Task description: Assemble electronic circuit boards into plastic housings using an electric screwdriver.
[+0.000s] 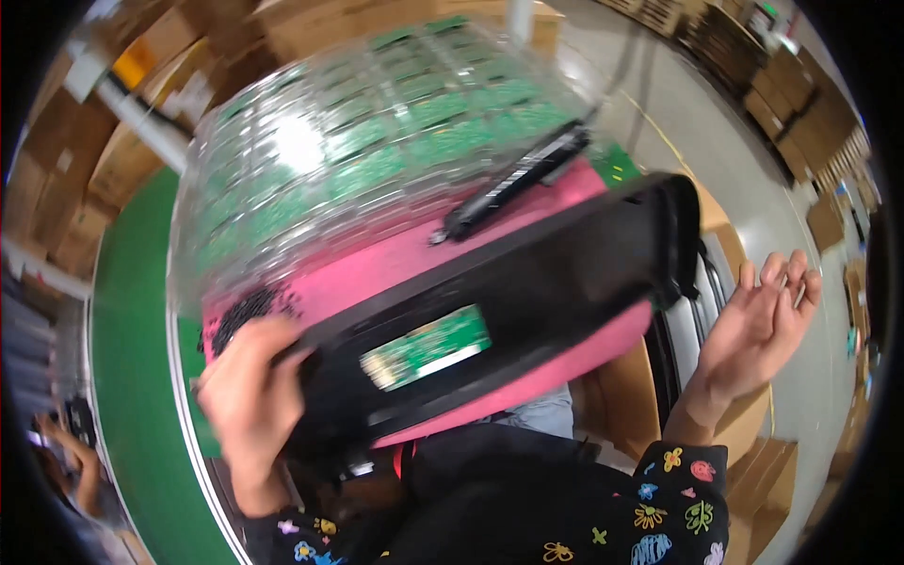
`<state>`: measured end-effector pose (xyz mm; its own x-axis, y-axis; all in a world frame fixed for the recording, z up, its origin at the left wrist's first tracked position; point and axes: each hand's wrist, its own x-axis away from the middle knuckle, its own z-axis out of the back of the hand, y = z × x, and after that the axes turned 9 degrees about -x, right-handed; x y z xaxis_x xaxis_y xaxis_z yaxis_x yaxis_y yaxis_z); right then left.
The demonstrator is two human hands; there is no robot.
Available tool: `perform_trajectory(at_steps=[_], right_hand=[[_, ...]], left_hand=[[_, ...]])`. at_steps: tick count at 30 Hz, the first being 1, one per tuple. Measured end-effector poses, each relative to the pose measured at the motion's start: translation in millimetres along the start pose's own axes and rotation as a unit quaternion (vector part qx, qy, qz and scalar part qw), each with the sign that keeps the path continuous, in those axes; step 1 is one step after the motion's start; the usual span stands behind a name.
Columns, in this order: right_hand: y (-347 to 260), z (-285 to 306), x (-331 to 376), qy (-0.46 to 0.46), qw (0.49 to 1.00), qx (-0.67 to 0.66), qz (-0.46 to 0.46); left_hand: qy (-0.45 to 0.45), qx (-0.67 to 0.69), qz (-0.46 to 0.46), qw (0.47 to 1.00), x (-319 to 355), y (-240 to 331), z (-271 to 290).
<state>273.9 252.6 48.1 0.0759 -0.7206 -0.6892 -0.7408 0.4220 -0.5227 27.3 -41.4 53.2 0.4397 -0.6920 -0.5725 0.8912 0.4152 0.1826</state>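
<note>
My left hand point(247, 395) grips the near left corner of a long black tray point(527, 282), tilted up close to the camera. A small green circuit board point(426, 347) sits in the tray. Behind it lie a pink foam sheet point(377, 264) and a clear plastic blister tray point(358, 141) filled with several green circuit boards. A black elongated part point(518, 179) rests on the pink foam. My right hand point(758, 325) hovers to the right of the black tray, palm up, fingers spread, holding nothing.
A green conveyor belt point(132, 377) runs along the left. Stacked cardboard boxes point(85, 160) fill the left background, with more cardboard boxes point(791, 104) at the far right. Another person's arm point(75, 461) shows at the lower left. Brown cartons point(753, 471) stand below my right hand.
</note>
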Motion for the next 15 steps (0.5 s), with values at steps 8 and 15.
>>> perform_trajectory(at_steps=[8, 15], right_hand=[[32.7, 227.6, 70.9, 0.044, 0.832, 0.547, -0.079], [67.3, 309.0, 186.7, 0.023, 0.593, 0.64, -0.488]], left_hand=[[0.359, -0.308, 0.207, 0.857, 132.6, -35.2, 88.6], [0.453, 0.178, 0.379, 0.787, 216.6, -69.4, 131.7]])
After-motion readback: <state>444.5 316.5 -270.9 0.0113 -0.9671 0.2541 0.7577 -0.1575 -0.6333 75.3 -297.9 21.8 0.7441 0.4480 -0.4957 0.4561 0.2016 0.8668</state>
